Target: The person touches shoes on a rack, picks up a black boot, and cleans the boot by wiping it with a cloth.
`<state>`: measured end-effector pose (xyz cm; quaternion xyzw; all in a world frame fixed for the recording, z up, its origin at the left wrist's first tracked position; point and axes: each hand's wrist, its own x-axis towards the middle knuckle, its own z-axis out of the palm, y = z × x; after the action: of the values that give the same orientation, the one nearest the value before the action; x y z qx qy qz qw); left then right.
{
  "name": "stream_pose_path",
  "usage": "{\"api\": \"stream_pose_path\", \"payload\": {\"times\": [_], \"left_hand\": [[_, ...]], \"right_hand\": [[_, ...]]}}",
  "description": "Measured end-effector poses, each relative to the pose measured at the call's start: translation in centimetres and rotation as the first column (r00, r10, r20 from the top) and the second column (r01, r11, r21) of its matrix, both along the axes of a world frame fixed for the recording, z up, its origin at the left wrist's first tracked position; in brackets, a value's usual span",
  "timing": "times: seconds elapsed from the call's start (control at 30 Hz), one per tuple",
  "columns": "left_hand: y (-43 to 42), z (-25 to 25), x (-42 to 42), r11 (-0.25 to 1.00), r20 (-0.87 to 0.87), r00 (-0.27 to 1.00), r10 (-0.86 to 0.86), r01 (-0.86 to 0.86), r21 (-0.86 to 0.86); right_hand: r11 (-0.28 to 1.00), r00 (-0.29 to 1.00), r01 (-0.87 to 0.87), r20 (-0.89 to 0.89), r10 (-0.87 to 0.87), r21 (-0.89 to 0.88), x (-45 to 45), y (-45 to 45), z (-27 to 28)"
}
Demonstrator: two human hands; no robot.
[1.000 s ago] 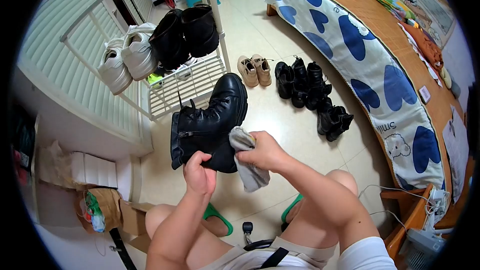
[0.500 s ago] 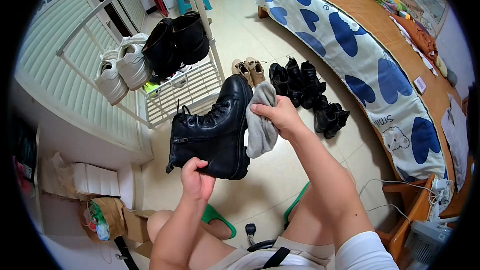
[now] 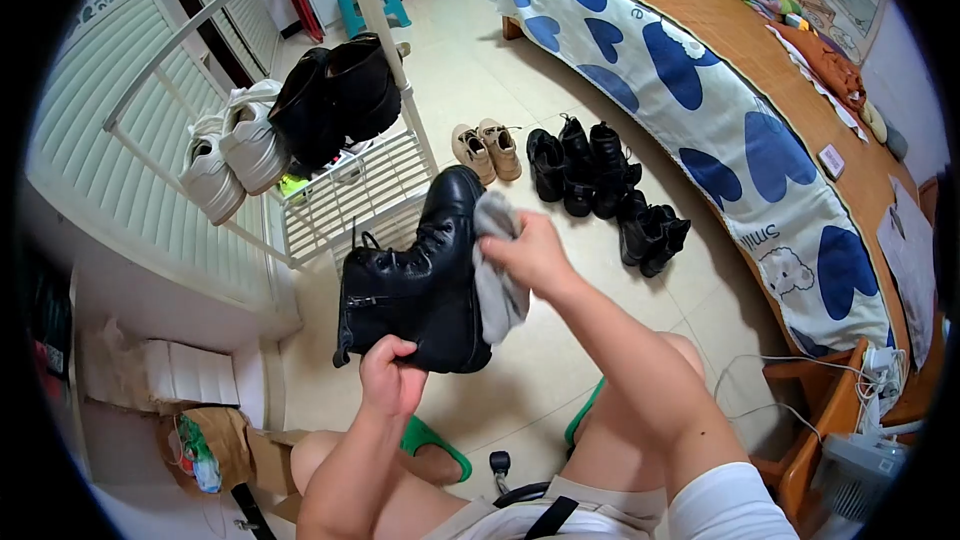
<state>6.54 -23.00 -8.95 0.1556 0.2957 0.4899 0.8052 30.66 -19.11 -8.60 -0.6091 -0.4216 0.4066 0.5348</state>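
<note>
A black lace-up boot (image 3: 415,285) is held in the air in front of me, its toe pointing up and its sole side facing right. My left hand (image 3: 392,376) grips it from below near the heel, thumb on the leather. Bunched in my right hand (image 3: 525,252) is a grey cloth (image 3: 497,285), which lies against the sole edge of the boot. The fingertips of my right hand are partly hidden by the cloth. A zip and loose laces show on the boot.
A white rack (image 3: 360,190) at the left holds white shoes (image 3: 255,140) and black shoes (image 3: 360,90). Beige shoes (image 3: 487,151) and several black boots (image 3: 577,168) stand on the floor. A bed (image 3: 690,100) runs along the right; a paper bag (image 3: 222,440) is lower left.
My right hand first lifted the cloth up off the boot's side, then brought it back left and down against the sole edge. The boot has shifted slightly down, and the view has shifted a little.
</note>
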Motion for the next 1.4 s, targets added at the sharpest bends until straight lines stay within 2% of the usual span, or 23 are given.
{"api": "stream_pose_path", "payload": {"times": [0.13, 0.23, 0.27, 0.33, 0.47, 0.53, 0.63, 0.67, 0.7, 0.73, 0.8, 0.83, 0.87, 0.9, 0.93, 0.97, 1.0, 1.07, 1.13, 1.2, 1.23, 1.3, 1.4], "left_hand": [[-0.4, 0.6, 0.2, 1.000, -0.061, 0.998, -0.023, 0.022, -0.003], [-0.1, 0.4, -0.2, 1.000, -0.080, 0.996, 0.023, -0.022, 0.015], [0.1, 0.3, -0.4, 0.999, -0.081, 0.996, 0.024, -0.022, 0.028], [0.1, 0.0, -0.7, 0.999, -0.078, 0.997, 0.025, -0.022, 0.034], [-0.2, -0.5, -0.9, 0.998, -0.153, 0.988, -0.014, 0.024, 0.065], [-0.5, -0.7, -1.4, 0.997, -0.195, 0.981, -0.013, 0.028, 0.070], [-0.6, -0.4, -1.6, 0.995, -0.151, 0.988, -0.043, 0.057, 0.087], [-0.8, 0.0, -1.4, 0.993, -0.170, 0.985, -0.002, 0.022, 0.114], [-0.9, 0.4, -1.3, 0.990, -0.188, 0.981, 0.041, -0.014, 0.142], [-1.0, 0.7, -1.5, 0.990, -0.187, 0.981, 0.043, -0.016, 0.142], [-1.2, 0.8, -1.8, 0.995, -0.312, 0.949, 0.035, -0.003, 0.102], [-0.4, -1.4, -3.4, 0.995, -0.309, 0.950, 0.033, -0.003, 0.097], [1.1, -5.3, -6.2, 0.948, 0.073, 0.954, -0.289, 0.275, 0.159], [1.1, -5.3, -6.2, 0.894, 0.265, 0.860, -0.436, 0.380, 0.236], [1.0, -5.3, -6.1, 0.815, 0.408, 0.707, -0.579, 0.482, 0.322], [-0.6, -1.0, -3.6, 0.895, 0.043, 0.921, -0.388, 0.365, 0.256], [-1.4, 1.3, -2.2, 0.944, -0.341, 0.932, -0.124, 0.217, 0.249], [-1.2, 1.3, -2.6, 0.928, -0.335, 0.924, -0.185, 0.276, 0.251], [-1.2, 0.9, -3.3, 0.910, -0.332, 0.912, -0.242, 0.332, 0.249], [-1.2, 0.2, -3.8, 0.955, -0.294, 0.939, -0.179, 0.238, 0.179], [-1.0, 0.1, -4.1, 0.955, -0.293, 0.939, -0.178, 0.237, 0.180], [-0.8, 0.0, -4.6, 0.973, -0.131, 0.969, -0.209, 0.219, 0.068], [-0.8, 0.3, -4.4, 0.979, -0.067, 0.979, -0.194, 0.197, 0.050]], "right_hand": [[0.995, 0.996, 0.085, -0.045, -0.083, 0.042, 1.6, 1.4, 0.4], [0.998, 0.993, -0.039, 0.107, 0.044, -0.045, -0.2, -0.1, -0.5], [0.995, 0.990, -0.083, 0.108, 0.090, -0.062, -1.0, -1.0, -0.4], [0.993, 0.973, -0.040, 0.222, 0.064, -0.110, -1.1, -1.4, 0.6], [0.997, 0.991, 0.067, 0.116, -0.063, -0.030, 0.6, 0.4, 0.5], [0.993, 0.993, 0.095, 0.068, -0.100, 0.068, 1.7, 1.5, 1.2], [0.992, 0.995, 0.094, 0.010, -0.095, 0.086, 2.1, 1.5, 2.0], [0.992, 0.996, 0.091, -0.001, -0.091, 0.090, 2.1, 1.3, 2.0], [0.995, 0.993, 0.080, 0.086, -0.086, 0.062, 2.0, 1.0, 1.7], [0.995, 0.993, 0.078, 0.087, -0.083, 0.062, 1.7, 0.6, 1.4], [0.998, 0.984, 0.047, 0.172, -0.054, 0.044, 1.4, -0.2, 0.9], [0.999, 0.987, 0.051, 0.150, -0.053, 0.019, 1.5, -0.5, 1.2], [0.999, 0.987, 0.052, 0.153, -0.054, 0.014, 1.7, -0.4, 1.0], [0.998, 0.993, 0.058, 0.105, -0.061, 0.027, 2.2, 0.0, 0.7], [0.997, 0.996, 0.067, 0.056, -0.069, 0.043, 2.6, 0.3, 0.6], [0.991, 0.993, 0.105, 0.036, -0.108, 0.086, 3.0, 0.6, 1.1], [0.984, 0.986, 0.148, 0.058, -0.155, 0.103, 3.5, 1.1, 1.3], [0.985, 0.982, 0.154, 0.101, -0.161, 0.073, 4.7, 1.9, 1.7], [0.992, 0.992, 0.115, 0.054, -0.117, 0.041, 5.2, 1.6, 3.0], [0.999, 0.969, 0.037, -0.245, -0.026, 0.039, 5.7, 1.5, 3.9], [0.999, 0.953, 0.037, -0.303, -0.026, 0.033, 5.9, 0.9, 5.0], [0.996, 0.922, 0.074, -0.384, -0.048, 0.054, 6.8, 0.4, 6.1], [0.985, 0.882, 0.163, -0.455, -0.123, 0.050, 7.7, -0.3, 7.2]]}}
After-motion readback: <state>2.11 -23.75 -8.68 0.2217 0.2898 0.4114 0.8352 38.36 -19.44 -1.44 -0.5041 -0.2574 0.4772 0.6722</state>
